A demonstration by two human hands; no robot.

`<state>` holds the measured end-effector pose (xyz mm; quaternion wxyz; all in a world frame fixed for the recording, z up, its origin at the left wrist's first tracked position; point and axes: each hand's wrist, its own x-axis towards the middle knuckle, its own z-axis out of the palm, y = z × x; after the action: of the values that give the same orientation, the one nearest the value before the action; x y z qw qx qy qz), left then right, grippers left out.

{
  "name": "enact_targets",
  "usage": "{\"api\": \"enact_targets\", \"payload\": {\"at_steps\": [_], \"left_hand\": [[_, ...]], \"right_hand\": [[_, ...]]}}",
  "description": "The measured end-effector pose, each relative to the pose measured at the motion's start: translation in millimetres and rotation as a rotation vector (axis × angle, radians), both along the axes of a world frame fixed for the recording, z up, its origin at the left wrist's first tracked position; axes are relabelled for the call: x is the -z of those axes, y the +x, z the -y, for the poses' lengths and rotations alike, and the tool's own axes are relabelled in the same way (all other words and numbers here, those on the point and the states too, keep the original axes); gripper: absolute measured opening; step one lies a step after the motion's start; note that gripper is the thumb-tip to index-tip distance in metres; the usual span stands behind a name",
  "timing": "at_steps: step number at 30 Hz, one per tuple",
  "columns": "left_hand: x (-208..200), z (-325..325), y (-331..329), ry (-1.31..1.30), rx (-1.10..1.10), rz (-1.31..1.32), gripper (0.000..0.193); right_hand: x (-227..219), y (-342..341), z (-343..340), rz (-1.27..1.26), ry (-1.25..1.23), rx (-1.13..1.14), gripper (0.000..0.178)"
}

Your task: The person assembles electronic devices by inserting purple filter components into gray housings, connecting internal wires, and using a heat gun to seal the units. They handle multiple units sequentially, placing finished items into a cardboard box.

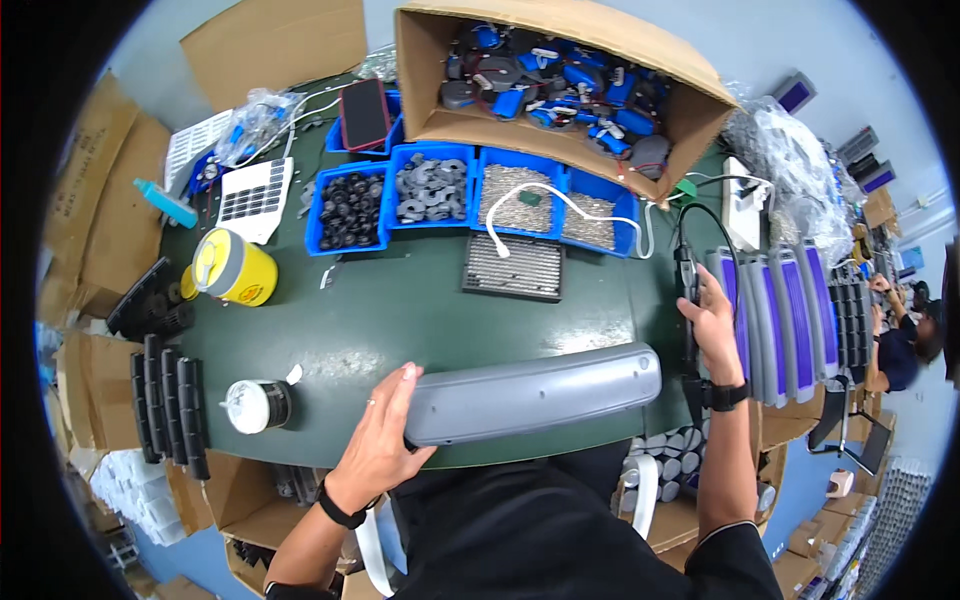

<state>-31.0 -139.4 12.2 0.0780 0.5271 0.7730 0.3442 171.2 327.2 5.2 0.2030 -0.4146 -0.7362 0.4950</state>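
A long grey plastic housing with rounded ends lies at a slant along the near edge of the green table. My left hand is closed around its left end, thumb underneath and fingers over the top. To the right, a slim black electric screwdriver stands upright, its cable looping up from the top. My right hand grips it, the thumb lying across its body. Part of the tool's lower end is hard to make out. Beside this hand stand several grey housings with purple strips.
Blue bins of small parts line the back, below a cardboard box of blue-wrapped components. A metal screw tray sits mid-table. A yellow cup, a white-topped jar and black bars stand left. Another person works far right.
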Motion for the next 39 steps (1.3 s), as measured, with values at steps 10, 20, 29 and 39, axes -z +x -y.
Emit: {"api": "enact_targets", "payload": {"at_steps": [10, 20, 29, 39], "left_hand": [[-2.0, 6.6, 1.5, 0.01, -0.02, 0.015, 0.127], [-9.2, -21.4, -18.1, 0.116, -0.401, 1.069, 0.064], [0.6, -21.8, -19.0, 0.077, -0.444, 1.074, 0.064], [-1.3, -23.5, -19.8, 0.057, -0.45, 1.045, 0.071]], "right_hand": [[-22.3, 15.8, 91.0, -0.045, 0.136, -0.406, 0.054], [-17.1, 15.7, 118.6, -0.391, -0.497, -0.425, 0.084], [-20.3, 16.1, 133.3, -0.272, -0.397, -0.386, 0.096], [-23.4, 10.3, 134.4, -0.254, -0.378, -0.332, 0.087]]}}
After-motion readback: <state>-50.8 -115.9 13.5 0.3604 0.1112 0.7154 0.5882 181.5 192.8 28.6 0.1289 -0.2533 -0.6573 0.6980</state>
